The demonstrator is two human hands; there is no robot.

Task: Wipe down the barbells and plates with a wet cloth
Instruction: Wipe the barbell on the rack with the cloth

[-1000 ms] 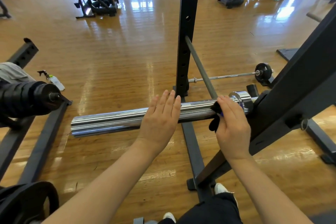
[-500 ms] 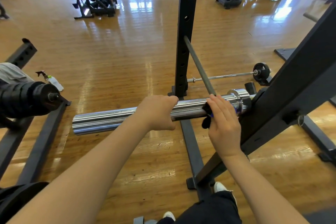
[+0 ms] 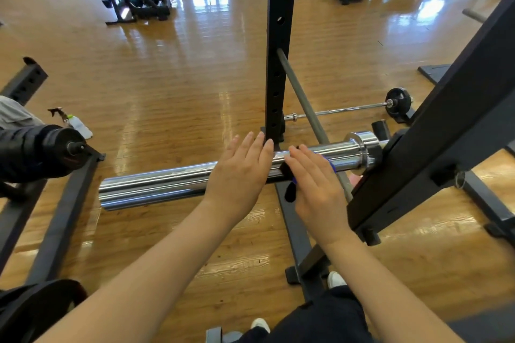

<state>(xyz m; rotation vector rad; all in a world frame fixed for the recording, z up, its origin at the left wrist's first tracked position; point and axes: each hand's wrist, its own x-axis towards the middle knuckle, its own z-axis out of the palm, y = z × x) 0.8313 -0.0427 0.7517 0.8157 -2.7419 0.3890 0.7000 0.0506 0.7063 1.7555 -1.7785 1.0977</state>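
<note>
A chrome barbell sleeve (image 3: 156, 185) lies across the middle of the view, its collar (image 3: 359, 147) against the black rack beam on the right. My left hand (image 3: 242, 172) rests flat on top of the sleeve with straight fingers. Just to its right, my right hand (image 3: 315, 181) presses a dark cloth with blue trim (image 3: 289, 192) onto the sleeve, fingers straight. Most of the cloth is hidden under the palm; one end hangs below the sleeve.
A black rack upright (image 3: 278, 50) stands right behind the sleeve, and a slanted black beam (image 3: 446, 133) crosses on the right. A second barbell with a small plate (image 3: 397, 106) lies on the wooden floor. A spray bottle (image 3: 76, 124) and stacked plates (image 3: 33, 153) are at left.
My left hand gripped the sleeve half a second ago and now lies flat on it again. My right hand slid the cloth leftwards along the sleeve, away from the collar.
</note>
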